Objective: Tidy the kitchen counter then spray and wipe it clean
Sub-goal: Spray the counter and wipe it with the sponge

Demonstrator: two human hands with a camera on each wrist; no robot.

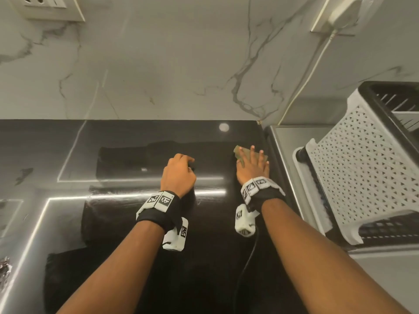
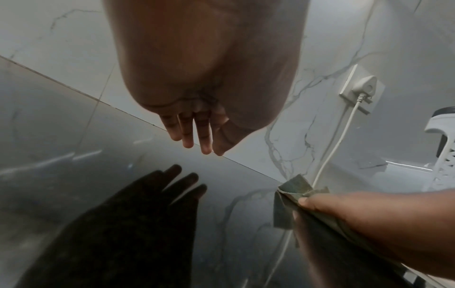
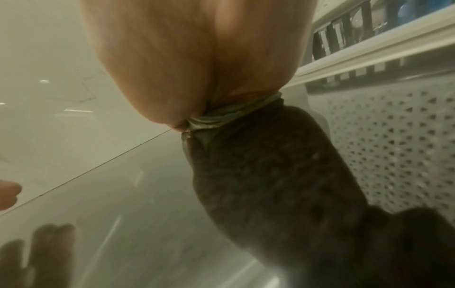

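A folded greenish cloth (image 1: 238, 152) lies on the glossy black counter (image 1: 127, 155) near its right end. My right hand (image 1: 252, 160) lies flat on the cloth with fingers straight and spread, pressing it down. In the right wrist view the palm (image 3: 197, 68) covers most of the cloth (image 3: 211, 119). My left hand (image 1: 180, 168) is over the counter just left of the right one and holds nothing. In the left wrist view its fingers (image 2: 194, 134) hang relaxed a little above their reflection, and the cloth (image 2: 293, 188) shows under the right hand (image 2: 369, 220).
A white perforated dish rack (image 1: 353, 177) stands on the steel drainboard (image 1: 285, 137) right of the counter. A white cable (image 1: 305, 87) runs down the marble wall from a plug (image 1: 340, 14). A wall socket (image 1: 45, 5) sits top left. Pale specks (image 1: 4, 269) lie at the far left edge.
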